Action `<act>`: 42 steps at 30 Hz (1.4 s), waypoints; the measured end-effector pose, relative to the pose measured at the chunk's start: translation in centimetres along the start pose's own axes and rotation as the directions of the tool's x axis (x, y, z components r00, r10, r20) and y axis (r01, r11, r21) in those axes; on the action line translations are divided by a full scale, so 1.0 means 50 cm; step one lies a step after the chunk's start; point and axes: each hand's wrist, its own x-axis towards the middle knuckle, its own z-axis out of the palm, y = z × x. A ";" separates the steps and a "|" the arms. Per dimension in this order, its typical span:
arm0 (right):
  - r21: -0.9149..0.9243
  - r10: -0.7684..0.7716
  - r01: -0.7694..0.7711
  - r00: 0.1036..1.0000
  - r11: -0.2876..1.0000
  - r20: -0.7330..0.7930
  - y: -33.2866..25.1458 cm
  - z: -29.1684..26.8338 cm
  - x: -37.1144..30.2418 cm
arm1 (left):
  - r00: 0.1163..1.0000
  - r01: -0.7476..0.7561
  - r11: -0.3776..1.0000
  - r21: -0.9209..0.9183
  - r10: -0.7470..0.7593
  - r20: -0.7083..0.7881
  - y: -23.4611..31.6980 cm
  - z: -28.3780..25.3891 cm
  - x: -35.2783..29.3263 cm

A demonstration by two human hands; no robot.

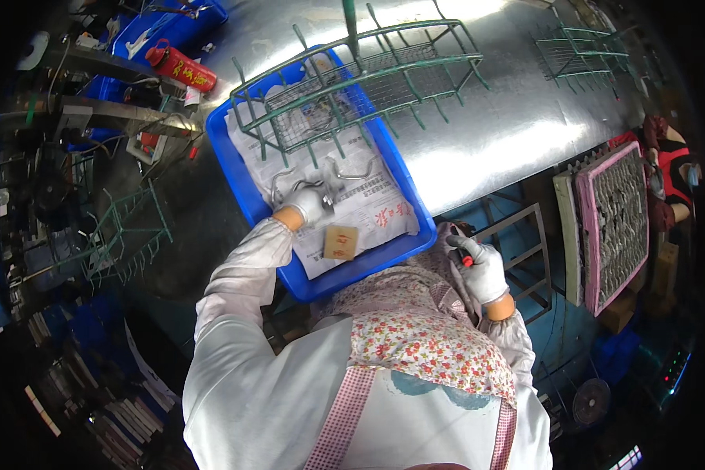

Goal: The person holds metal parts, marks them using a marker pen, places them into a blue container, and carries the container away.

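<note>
My left hand (309, 205), in a white glove, is inside a blue plastic tray (417, 225) lined with printed paper (368, 205). Its fingers are closed on a small shiny metal part, mostly covered by the glove. Bent metal pieces (354, 169) lie on the paper just beyond it. A tan block (340, 242) with red markings rests on the paper, nearer to me. Over to the right, off the tray, my gloved right hand (486, 274) is closed around a tool with a red and black handle (467, 259); its working end cannot be made out.
A green wire rack (360, 74) with prongs hangs over the tray's far end. The tray sits on a shiny metal table (478, 133). A red bottle (182, 69) lies at the far left. Pink-edged panels (615, 227) stand at right, near another person (670, 168).
</note>
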 end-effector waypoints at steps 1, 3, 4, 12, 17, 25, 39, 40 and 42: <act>-0.008 0.006 -0.006 1.000 1.000 0.008 -0.001 -0.006 0.001 | 1.000 -0.029 1.000 -0.001 0.029 -0.005 0.001 0.001 0.035; -0.025 0.014 -0.013 0.999 1.000 0.030 -0.011 -0.018 -0.002 | 0.915 0.404 0.894 0.193 -0.398 -0.074 0.008 -0.003 0.125; 0.010 -0.031 0.032 0.998 0.999 -0.045 -0.011 -0.017 -0.007 | 0.927 0.309 0.928 0.209 -0.245 -0.283 0.005 0.011 0.164; -0.080 0.069 -0.067 0.997 0.995 0.024 -0.003 -0.015 -0.044 | 0.900 0.307 0.900 0.310 -0.169 -0.402 -0.118 0.066 0.334; -0.068 0.246 -0.248 0.969 0.966 -0.034 0.010 -0.056 -0.103 | 0.899 0.388 0.807 0.445 -0.225 -0.375 -0.091 0.062 0.340; -0.056 0.268 -0.271 0.962 0.961 -0.050 0.058 -0.068 -0.115 | 0.923 0.380 0.869 0.316 -0.337 -0.184 -0.108 -0.027 0.217; -0.108 0.315 -0.300 0.935 0.948 0.165 0.016 -0.058 -0.075 | 0.745 0.509 0.842 0.177 -0.328 -0.581 -0.396 -0.060 0.284; -0.098 0.286 -0.272 0.942 0.957 0.178 0.014 -0.055 -0.067 | 0.703 0.521 0.838 0.164 -0.312 -0.639 -0.484 -0.042 0.256; -0.065 0.281 -0.274 0.937 0.960 0.207 0.020 -0.049 -0.083 | 0.674 0.521 0.835 0.179 -0.274 -0.686 -0.591 -0.039 0.261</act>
